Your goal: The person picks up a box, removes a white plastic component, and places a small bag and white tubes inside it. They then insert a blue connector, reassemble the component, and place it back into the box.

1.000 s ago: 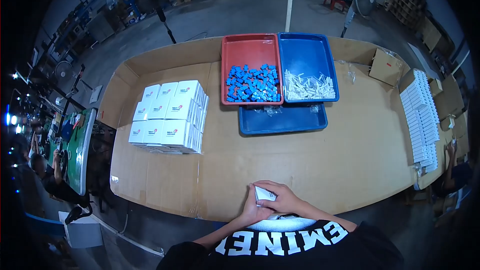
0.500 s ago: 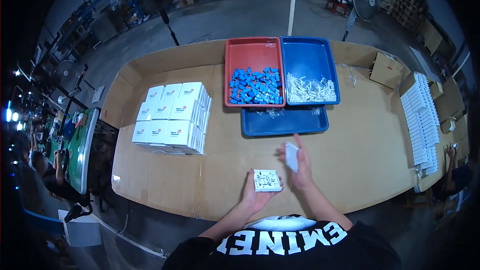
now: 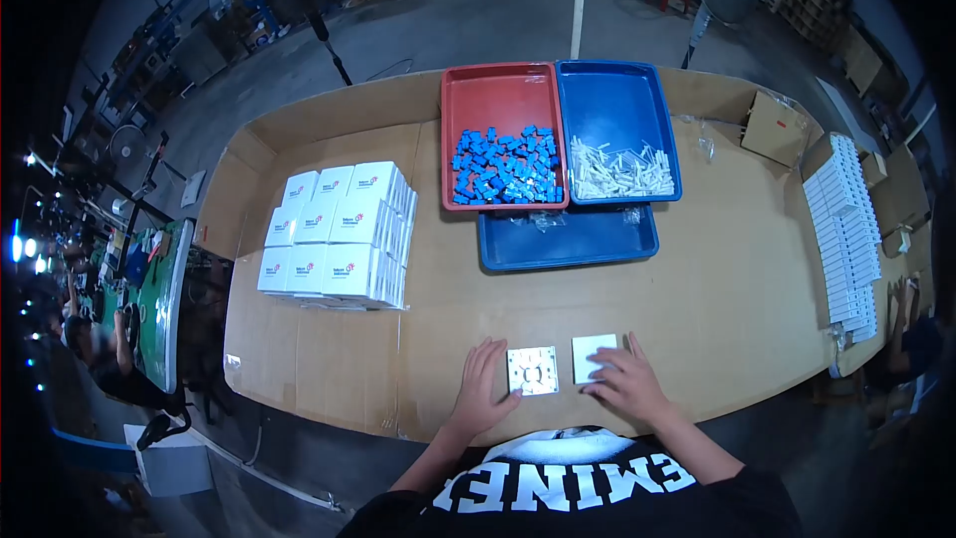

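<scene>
An open white square housing [image 3: 533,371] with inner parts showing lies on the cardboard surface in front of me. My left hand [image 3: 484,391] is at its left side, fingers spread, thumb near its lower left edge. To the right, a plain white square cover [image 3: 592,357] lies flat, apart from the housing. My right hand [image 3: 629,379] reaches over the cover's right part with fingers apart, fingertips on or just above it; contact is hard to tell.
Beyond stand a red tray [image 3: 503,80] of blue pieces, a blue tray [image 3: 612,80] of white pieces and a lower blue tray [image 3: 568,247]. White boxes [image 3: 334,229] are stacked left, white units [image 3: 842,239] right. People sit at both sides.
The housing has left my left hand and the cover has left my right hand; both now lie on the surface. My right hand has come down towards me, and my left hand has moved slightly left.
</scene>
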### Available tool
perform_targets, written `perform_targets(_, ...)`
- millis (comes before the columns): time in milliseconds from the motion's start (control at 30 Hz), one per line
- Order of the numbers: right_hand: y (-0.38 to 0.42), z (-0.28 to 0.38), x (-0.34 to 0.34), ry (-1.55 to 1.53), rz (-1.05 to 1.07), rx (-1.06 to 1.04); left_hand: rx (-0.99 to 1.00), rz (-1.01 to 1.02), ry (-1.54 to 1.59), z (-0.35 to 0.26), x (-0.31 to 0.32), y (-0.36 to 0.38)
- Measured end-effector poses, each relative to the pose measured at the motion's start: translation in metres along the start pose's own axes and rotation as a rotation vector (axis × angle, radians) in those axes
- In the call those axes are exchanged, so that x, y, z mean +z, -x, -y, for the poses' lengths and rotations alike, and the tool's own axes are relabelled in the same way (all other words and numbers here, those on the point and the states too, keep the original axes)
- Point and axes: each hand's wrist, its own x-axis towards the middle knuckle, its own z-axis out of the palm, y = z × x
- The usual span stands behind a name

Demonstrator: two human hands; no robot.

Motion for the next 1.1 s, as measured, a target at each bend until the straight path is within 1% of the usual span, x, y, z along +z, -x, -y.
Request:
perform_targets(67,0.012,0.007,0.007,-0.013,0.086,0.054,-0.055,0.039,-0.080,-0.011,-0.002,0.004)
perform_targets(100,0.012,0.014,0.007,-0.020,0.088,0.102,-0.057,0.045,-0.084,-0.013,-0.002,0.001)
perform_targets(167,0.012,0.019,0.011,-0.045,0.066,0.137,-0.075,0.142,-0.201,-0.019,0.000,-0.003)
perform_targets(300,-0.007,0.013,0.015,-0.015,0.016,0.162,-0.089,0.103,-0.160,-0.006,0.012,-0.015)
perform_targets(400,-0.030,0.007,0.015,0.008,0.004,0.142,-0.057,0.059,-0.175,-0.001,0.010,-0.032)
perform_targets(467,-0.048,0.001,0.008,0.020,-0.006,0.104,-0.028,0.087,-0.197,-0.001,0.007,-0.041)
perform_targets(567,-0.086,-0.011,-0.003,0.010,-0.162,-0.022,-0.016,0.059,-0.191,0.003,0.009,-0.043)
perform_targets(700,-0.147,-0.029,-0.007,-0.029,-0.209,-0.016,-0.009,0.037,-0.202,0.000,0.008,-0.043)
perform_targets(767,-0.172,-0.042,0.003,0.153,-0.193,0.014,-0.013,0.028,-0.199,-0.001,0.007,-0.044)
perform_targets(800,-0.182,-0.046,0.006,0.148,-0.196,0.008,-0.014,0.024,-0.206,0.000,0.007,-0.043)
perform_targets(900,-0.202,-0.053,0.012,0.175,-0.104,0.107,-0.014,-0.006,-0.191,0.003,0.010,-0.042)
perform_targets(933,-0.204,-0.053,0.013,0.173,-0.104,0.101,-0.011,-0.014,-0.179,0.002,0.009,-0.042)
perform_targets(1000,-0.209,-0.052,0.011,0.160,-0.022,0.102,-0.005,-0.031,-0.172,0.003,0.008,-0.042)
perform_targets(1033,-0.212,-0.053,0.011,0.162,-0.025,0.099,-0.007,-0.027,-0.174,0.003,0.008,-0.042)
perform_targets(1100,-0.217,-0.055,0.011,0.190,0.042,0.133,-0.005,-0.021,-0.177,0.003,0.008,-0.043)
